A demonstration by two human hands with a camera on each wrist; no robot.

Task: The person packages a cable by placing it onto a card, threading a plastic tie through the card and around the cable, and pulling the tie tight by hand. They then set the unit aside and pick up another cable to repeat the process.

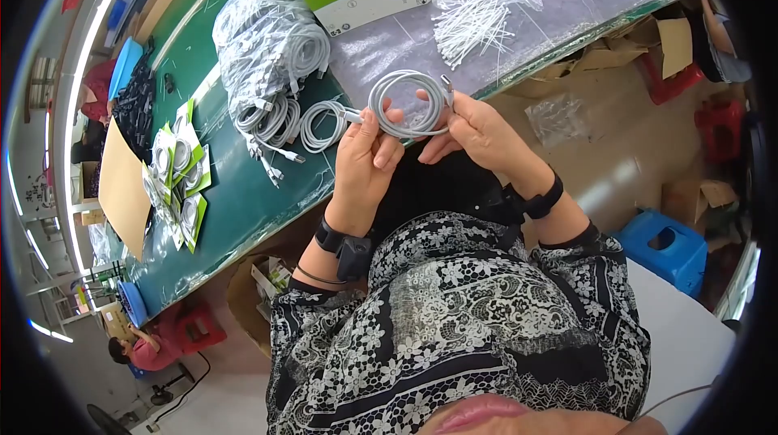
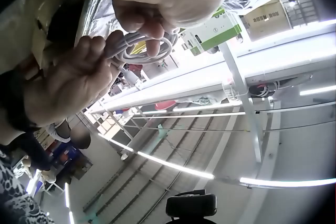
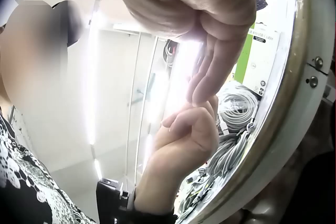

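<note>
A light grey cable wound into a round coil (image 1: 409, 75) is held up between both hands in the head view, just off the table's front edge. My left hand (image 1: 362, 161) holds the coil's left side, thumb raised and fingers curled. A white cable plug (image 1: 350, 116) shows right beside that thumb. My right hand (image 1: 484, 131) pinches the coil's right side, near a metal-tipped cable end (image 1: 446, 80). In the left wrist view the coil (image 2: 169, 50) passes among the fingers of both hands. The right wrist view shows the fingertips of both hands close together, with the held coil mostly hidden.
Behind the hands lies a large pile of grey coiled cables (image 1: 267, 46), with a loose coil (image 1: 306, 129) at its front. Packaged cables (image 1: 182, 164) lie left. A green and white box (image 1: 369, 2) and white ties (image 1: 474, 30) sit farther back. A blue stool (image 1: 666, 253) stands right.
</note>
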